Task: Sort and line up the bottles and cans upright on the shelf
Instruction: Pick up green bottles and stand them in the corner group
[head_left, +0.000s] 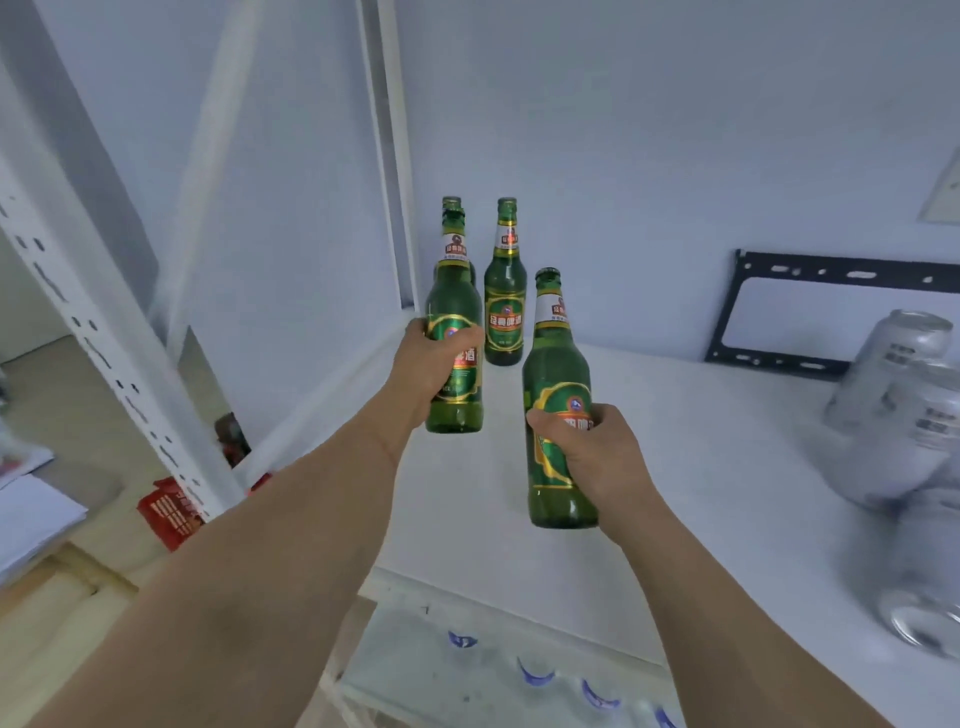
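My left hand (434, 366) grips a green beer bottle (453, 291) upright over the left part of the white shelf (675, 467). Nearer to me, my right hand (587, 452) grips another green bottle (555, 364), also upright. A third green bottle (505, 291) stands by itself at the back of the shelf. Behind the left-hand bottle the neck top of one more bottle (450, 201) peeks out; the rest of it is hidden. Several silver cans (893, 410) are stacked at the shelf's right side, blurred.
White perforated shelf posts (104, 332) rise at the left. A black metal bracket (779, 317) leans against the back wall. Below the shelf lie bottles with blue caps (535, 675). Red packaging (169, 512) and papers sit on the floor at the left.
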